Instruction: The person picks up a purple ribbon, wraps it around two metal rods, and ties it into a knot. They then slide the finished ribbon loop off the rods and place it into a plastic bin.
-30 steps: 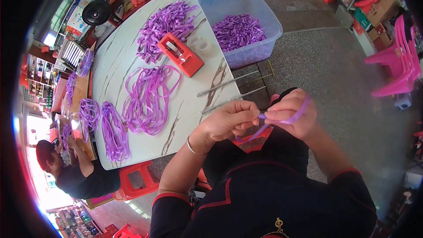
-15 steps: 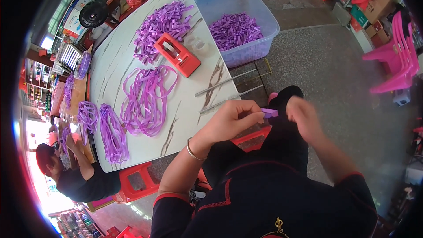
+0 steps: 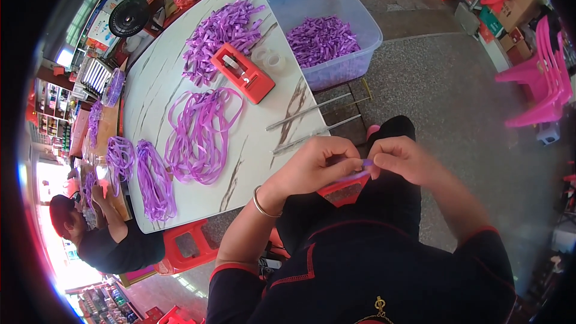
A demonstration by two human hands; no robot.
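Over my lap, my left hand [image 3: 327, 165] pinches a short piece of purple ribbon [image 3: 366, 163] between thumb and fingers. My right hand [image 3: 399, 159] meets it from the right, its thumb and fingers closed on the ribbon's other end. Most of the ribbon is covered by my fingers. On the marble-patterned table [image 3: 240, 144] to my left lie long purple ribbon loops [image 3: 201, 135], a tied ribbon bundle [image 3: 153, 183] and a heap of short folded ribbon pieces [image 3: 222, 30]. Beside that heap stands a red tape dispenser [image 3: 243, 74].
A clear plastic bin [image 3: 354, 54] full of purple pieces stands past the table's right edge. Two metal rods [image 3: 312, 111] jut over that edge near my left hand. A co-worker [image 3: 102, 234] sits at the far left. Pink chairs [image 3: 540, 78] stand at right.
My right hand has come leftward to my left hand and closed on the ribbon. My left hand has barely moved.
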